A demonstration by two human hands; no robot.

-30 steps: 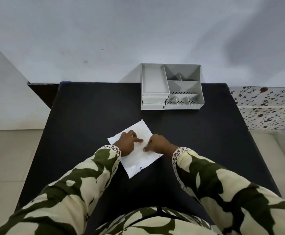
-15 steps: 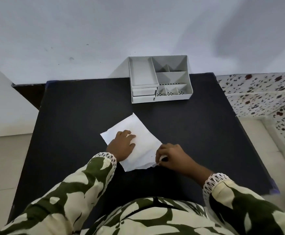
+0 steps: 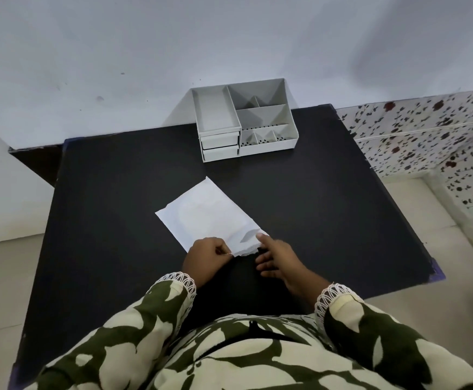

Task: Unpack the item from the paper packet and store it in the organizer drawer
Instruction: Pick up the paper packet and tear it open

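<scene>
A white paper packet point(image 3: 210, 218) lies slanted in the middle of the black table point(image 3: 111, 198), its near end torn and ragged. My left hand point(image 3: 208, 258) pinches the packet's near left corner. My right hand point(image 3: 274, 258) has its fingers spread, the index fingertip touching the packet's near right corner and nothing held. The item inside the packet is hidden. The grey organizer point(image 3: 243, 122) stands at the table's far edge against the wall, with two drawers point(image 3: 220, 144) stacked at its front left, both pushed in.
The organizer has several open compartments on top. A white wall rises behind the table. A floral-patterned surface point(image 3: 426, 136) lies to the right and tiled floor to the left. My camouflage-patterned sleeves fill the bottom of the view.
My left hand slid from the packet's middle down to its near left corner. My right hand let go of the torn edge and spread open. The packet's near end now shows torn.
</scene>
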